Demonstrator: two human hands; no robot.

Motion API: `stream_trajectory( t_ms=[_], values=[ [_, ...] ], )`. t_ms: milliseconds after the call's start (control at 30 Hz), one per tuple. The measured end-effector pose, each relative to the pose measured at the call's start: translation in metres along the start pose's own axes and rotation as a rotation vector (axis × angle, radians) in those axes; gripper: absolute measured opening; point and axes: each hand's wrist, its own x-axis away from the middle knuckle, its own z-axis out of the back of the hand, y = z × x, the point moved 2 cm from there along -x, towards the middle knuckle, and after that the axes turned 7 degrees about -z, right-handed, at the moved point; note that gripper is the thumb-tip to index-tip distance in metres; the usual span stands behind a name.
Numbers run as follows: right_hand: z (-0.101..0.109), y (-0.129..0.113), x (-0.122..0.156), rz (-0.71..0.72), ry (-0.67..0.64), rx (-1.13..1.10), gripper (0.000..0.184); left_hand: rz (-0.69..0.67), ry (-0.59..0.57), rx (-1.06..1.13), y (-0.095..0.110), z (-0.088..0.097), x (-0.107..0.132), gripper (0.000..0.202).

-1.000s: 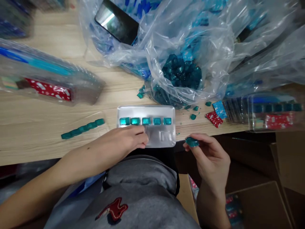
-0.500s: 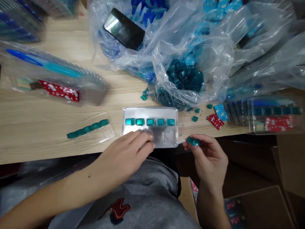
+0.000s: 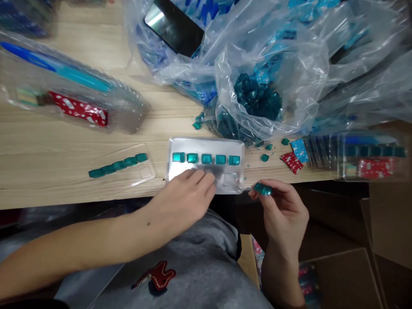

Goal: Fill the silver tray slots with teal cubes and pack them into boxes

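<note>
My left hand (image 3: 192, 194) reaches palm down over the silvery plastic tray (image 3: 237, 184), its fingers slightly bent against the lower middle; the fingertips are partly hidden. Nothing shows in its grasp. Along the tray's upper half sits a row of teal translucent blocks (image 3: 206, 159). Right of the tray, my right hand (image 3: 285, 210) pinches a teal translucent piece (image 3: 263, 189) between thumb and fingers, beyond the table's edge. A clear plastic tray (image 3: 145, 172) at left carries another slanting row of teal blocks (image 3: 118, 165).
Open plastic bags (image 3: 222, 73) of teal and blue pieces fill the back, a black phone (image 3: 175, 28) on top. Clear packs stand at left (image 3: 128, 109) and right (image 3: 399, 167). Loose teal bits (image 3: 264, 158) and small red (image 3: 291, 163) and blue packets (image 3: 299, 150) lie nearby.
The view has shifted a little, so the table things sit higher. My left fingers have moved slightly rightward over the tray. My right hand still pinches the teal piece.
</note>
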Motion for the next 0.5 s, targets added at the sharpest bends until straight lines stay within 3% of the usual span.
stream_trajectory(
  t_ms=[100, 233, 300, 367, 500],
  values=[
    [0.002, -0.002, 0.007, 0.14, 0.015, 0.007, 0.029, -0.064, 0.095, -0.084, 0.007, 0.005, 0.0, 0.026],
    [-0.003, -0.003, 0.017, 0.273, -0.26, 0.13, 0.036, 0.039, 0.268, 0.131, -0.005, 0.025, 0.008, 0.022],
    [-0.005, -0.002, 0.021, 0.272, -0.352, 0.205, 0.038, 0.09, 0.345, 0.204, -0.008, 0.033, 0.013, 0.02],
    [-0.007, -0.002, 0.023, 0.227, -0.362, 0.209, 0.039, 0.068, 0.388, 0.197, -0.004, 0.033, 0.017, 0.017],
    [-0.008, -0.006, 0.024, 0.097, -0.311, 0.103, 0.034, -0.002, 0.465, 0.126, 0.012, 0.015, 0.02, 0.009]
  ],
)
